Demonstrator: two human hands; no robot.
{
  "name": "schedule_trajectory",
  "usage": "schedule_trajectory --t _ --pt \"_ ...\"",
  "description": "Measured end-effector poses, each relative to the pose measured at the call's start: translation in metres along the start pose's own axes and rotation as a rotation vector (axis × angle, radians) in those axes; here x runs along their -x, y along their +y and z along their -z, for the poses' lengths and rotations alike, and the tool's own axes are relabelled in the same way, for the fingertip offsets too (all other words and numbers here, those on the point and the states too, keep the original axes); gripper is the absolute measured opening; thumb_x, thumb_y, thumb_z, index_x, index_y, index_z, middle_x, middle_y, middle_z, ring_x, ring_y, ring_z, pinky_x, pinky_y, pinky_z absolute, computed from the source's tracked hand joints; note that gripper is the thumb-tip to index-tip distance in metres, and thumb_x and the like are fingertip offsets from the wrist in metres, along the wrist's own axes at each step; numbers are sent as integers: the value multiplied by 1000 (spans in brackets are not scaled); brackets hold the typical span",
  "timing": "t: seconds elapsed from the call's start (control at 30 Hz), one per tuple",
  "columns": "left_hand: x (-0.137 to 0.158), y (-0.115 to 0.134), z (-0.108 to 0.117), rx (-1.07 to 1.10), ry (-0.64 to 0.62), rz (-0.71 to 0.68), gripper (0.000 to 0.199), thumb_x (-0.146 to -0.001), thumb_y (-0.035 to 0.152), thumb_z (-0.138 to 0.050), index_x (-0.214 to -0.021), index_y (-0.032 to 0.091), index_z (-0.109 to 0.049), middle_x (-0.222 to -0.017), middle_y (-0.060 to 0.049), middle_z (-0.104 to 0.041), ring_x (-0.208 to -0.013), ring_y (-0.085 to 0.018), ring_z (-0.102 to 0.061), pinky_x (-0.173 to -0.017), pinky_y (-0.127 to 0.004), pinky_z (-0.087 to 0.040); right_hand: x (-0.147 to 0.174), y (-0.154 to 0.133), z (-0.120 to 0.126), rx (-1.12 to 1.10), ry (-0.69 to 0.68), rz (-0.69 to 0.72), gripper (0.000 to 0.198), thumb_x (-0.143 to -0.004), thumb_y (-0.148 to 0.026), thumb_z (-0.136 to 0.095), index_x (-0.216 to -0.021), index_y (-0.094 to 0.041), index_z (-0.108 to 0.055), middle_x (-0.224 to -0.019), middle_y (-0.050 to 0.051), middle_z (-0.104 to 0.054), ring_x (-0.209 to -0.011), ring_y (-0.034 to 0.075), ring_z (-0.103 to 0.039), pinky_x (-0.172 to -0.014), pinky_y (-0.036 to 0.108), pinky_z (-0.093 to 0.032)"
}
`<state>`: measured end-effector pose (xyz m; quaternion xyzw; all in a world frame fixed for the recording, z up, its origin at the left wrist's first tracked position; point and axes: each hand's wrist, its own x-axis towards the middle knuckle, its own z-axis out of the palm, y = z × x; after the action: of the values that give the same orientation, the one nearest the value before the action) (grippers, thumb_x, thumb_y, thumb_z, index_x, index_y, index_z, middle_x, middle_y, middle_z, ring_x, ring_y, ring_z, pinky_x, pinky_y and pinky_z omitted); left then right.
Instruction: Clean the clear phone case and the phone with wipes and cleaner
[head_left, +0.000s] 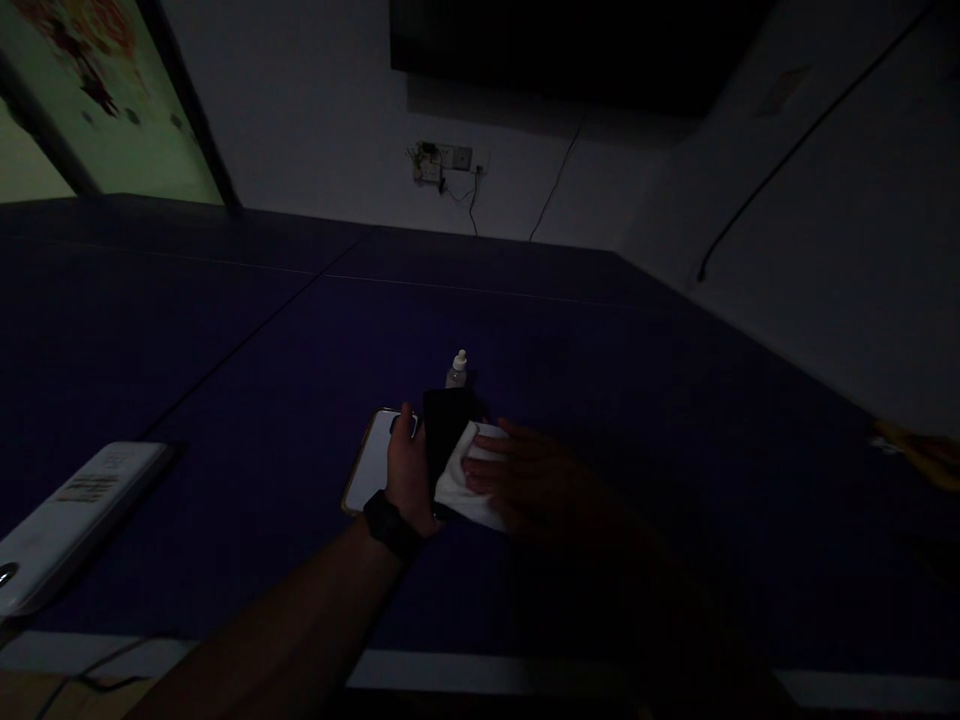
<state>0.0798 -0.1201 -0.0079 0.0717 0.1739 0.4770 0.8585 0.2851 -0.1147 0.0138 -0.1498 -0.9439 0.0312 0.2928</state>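
My left hand, with a dark watch on its wrist, is closed around a flat black phone-sized slab. Its thumb lies along the slab's left edge. A white cloth or tissue covers the slab's lower right part. My right hand presses this cloth against the slab with its fingers; much of that hand is lost in shadow. Just left of my left hand, a phone-shaped thing with a pale face and a brownish rim lies on the table. A small clear bottle with a white cap stands behind the slab.
The dark blue table stretches to the wall. At left lies a long white device with a label. A yellowish thing is at the right edge. Sockets with cables and a dark screen are on the far wall.
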Motion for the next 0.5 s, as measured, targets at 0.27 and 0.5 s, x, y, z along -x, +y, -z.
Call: schedule_trajectory --t 0.27,0.5 --pt "-2 0 1 -24 3 -59 88 -102 74 -20 -139 11 -69 -97 -18 -76 -84 -32 -72 -81 -45 -56 4 6 1 41 44 -54 30 -102 -14 -55 -122 -22 -77 -121 7 -84 -128 23 -75 -122 49 -52" --pt "-2 -1 3 -16 -55 6 93 -96 82 -28 -140 10 -68 -90 -16 -74 -70 -29 -68 -75 -45 -55 2 5 1 -140 -5 18 25 -100 -14 -58 -115 -22 -77 -115 5 -86 -128 20 -75 -125 46 -48"
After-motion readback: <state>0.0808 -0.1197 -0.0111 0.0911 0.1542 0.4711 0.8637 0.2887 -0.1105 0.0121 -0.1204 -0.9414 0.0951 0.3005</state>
